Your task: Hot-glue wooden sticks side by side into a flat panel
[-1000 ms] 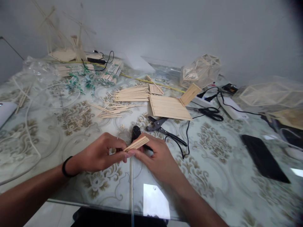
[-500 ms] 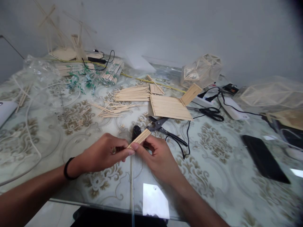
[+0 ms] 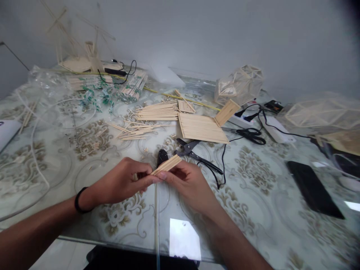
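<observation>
Sticks of pale wood, pinched by both left hand and right hand, are apparently being aligned; the next move calls for even fingertip pressure.

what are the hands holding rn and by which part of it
Both hands hold a small bundle of wooden sticks: the left hand pinches its lower-left end, the right hand grips beside it, thumb on top. The upper-right end sticks out free.

I can see a slim black wristband below the left hand, bare forearms, black clothing nearest.
</observation>
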The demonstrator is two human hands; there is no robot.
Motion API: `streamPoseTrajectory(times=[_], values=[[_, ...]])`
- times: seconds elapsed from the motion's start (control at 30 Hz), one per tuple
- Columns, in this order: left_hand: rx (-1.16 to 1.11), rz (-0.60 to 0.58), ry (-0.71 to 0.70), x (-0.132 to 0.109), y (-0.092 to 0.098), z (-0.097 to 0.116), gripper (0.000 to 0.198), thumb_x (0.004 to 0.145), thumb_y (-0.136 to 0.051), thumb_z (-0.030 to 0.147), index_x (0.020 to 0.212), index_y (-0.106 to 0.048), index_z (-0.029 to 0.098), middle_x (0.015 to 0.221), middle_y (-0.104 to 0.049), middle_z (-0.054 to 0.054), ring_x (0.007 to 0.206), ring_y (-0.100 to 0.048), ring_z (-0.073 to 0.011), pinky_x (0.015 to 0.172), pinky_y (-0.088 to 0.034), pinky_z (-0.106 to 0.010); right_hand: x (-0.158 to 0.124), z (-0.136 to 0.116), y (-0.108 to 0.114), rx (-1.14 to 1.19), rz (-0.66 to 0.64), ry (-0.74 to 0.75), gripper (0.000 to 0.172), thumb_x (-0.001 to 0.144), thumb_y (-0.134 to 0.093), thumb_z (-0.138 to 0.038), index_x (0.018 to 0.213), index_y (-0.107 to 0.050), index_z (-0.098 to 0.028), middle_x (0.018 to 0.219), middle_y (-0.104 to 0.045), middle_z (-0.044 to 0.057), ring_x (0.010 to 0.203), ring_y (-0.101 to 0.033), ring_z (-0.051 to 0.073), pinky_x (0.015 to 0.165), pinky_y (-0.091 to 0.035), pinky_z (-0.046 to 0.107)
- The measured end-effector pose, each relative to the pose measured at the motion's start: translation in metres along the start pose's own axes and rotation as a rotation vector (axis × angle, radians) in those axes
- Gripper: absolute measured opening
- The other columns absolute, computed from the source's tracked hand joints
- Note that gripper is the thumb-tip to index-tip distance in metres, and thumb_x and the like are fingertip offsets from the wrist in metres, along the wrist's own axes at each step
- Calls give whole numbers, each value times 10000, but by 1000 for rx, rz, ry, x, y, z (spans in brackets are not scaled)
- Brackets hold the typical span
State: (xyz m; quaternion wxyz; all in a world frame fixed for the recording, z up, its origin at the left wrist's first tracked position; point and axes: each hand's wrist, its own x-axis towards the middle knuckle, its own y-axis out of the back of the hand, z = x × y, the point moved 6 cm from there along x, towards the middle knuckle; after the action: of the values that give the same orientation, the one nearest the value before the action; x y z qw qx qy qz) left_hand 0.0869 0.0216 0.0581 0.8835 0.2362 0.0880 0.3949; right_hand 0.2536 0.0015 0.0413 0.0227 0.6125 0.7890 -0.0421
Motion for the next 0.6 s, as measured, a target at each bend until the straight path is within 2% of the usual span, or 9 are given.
streamPoseTrajectory(times=[0.07,0.17,0.3,0.43,0.6], values=[[-35,-3,14,-1,0,0,405,1081,-643,349,717,-675,174,579,-668,47,516,-584,-84,523,-420,-185,1,-2,0,-2,-14,10,315,888,-882,-541,888,-837,-229,831,-821,32,788,-739,210,725,-589,329],[-32,17,2,-2,0,-1,407,1071,-648,322,695,-596,176,575,-546,76,528,-488,-66,520,-363,-188,2,-5,1,-39,-11,46,312,902,-873,-543,873,-850,-233,775,-779,12,719,-684,184,689,-546,312],[-14,23,-27,-3,1,-1,417,1064,-643,289,691,-494,179,615,-375,88,561,-348,-64,537,-295,-209,0,-7,2,-127,54,111,218,924,-859,-414,829,-813,-223,775,-748,-1,720,-653,175,689,-517,306],[-56,7,-27,-2,1,0,407,1061,-623,277,693,-478,182,615,-345,88,566,-311,-69,526,-263,-216,-4,-12,-1,-300,109,179,208,956,-808,-315,779,-762,-217,758,-737,0,711,-643,176,685,-486,317],[-141,-3,-26,-3,-3,-1,382,1055,-598,268,695,-505,183,605,-360,84,560,-319,-75,511,-264,-215,-7,-11,-6,-359,114,164,242,996,-752,-317,776,-723,-219,753,-739,6,690,-630,174,684,-477,325]])
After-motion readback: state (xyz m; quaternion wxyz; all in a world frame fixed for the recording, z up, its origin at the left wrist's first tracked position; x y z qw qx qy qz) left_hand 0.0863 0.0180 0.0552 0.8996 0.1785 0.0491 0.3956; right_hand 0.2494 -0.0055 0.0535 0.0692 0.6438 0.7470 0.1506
